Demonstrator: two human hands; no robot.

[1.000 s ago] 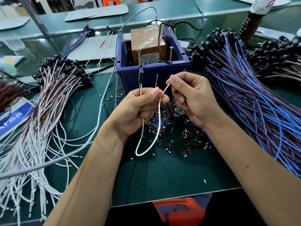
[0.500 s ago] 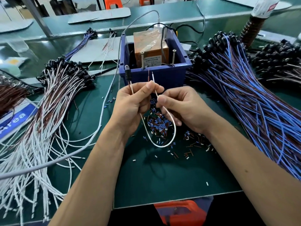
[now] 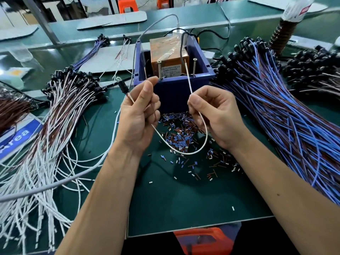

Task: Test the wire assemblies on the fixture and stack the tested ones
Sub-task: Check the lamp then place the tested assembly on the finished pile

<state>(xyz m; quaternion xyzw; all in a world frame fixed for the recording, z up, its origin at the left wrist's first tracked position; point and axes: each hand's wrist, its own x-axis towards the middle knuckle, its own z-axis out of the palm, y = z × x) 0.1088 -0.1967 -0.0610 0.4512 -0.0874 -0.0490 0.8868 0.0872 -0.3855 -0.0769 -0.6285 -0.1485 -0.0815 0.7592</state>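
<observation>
At bench centre, just this side of the blue bin (image 3: pixel 176 89): both hands raised over the green mat (image 3: pixel 184 199), one wire assembly (image 3: pixel 184 152) strung between them in a hanging loop. Left hand (image 3: pixel 139 115) pinches it between thumb and curled fingers; the black LED holder end (image 3: pixel 121 87) juts out at its 10 o'clock, a brown lead rises past the thumb. Right hand (image 3: pixel 215 115) pinches the white lead, whose bare tip points up to 12 o'clock, close beside the right-hand screw post (image 3: pixel 194 68) on the bin; contact not discernible. Left-hand screw post (image 3: pixel 159 69) stands apart from the brown lead. Orange-brown transformer box (image 3: pixel 169 54) sits inside the bin. White-and-brown assemblies (image 3: pixel 51 135) heaped at 9 o'clock, blue ones (image 3: pixel 294 126) at 3 o'clock. Cut insulation scraps (image 3: pixel 180 138) scattered under the loop.
</observation>
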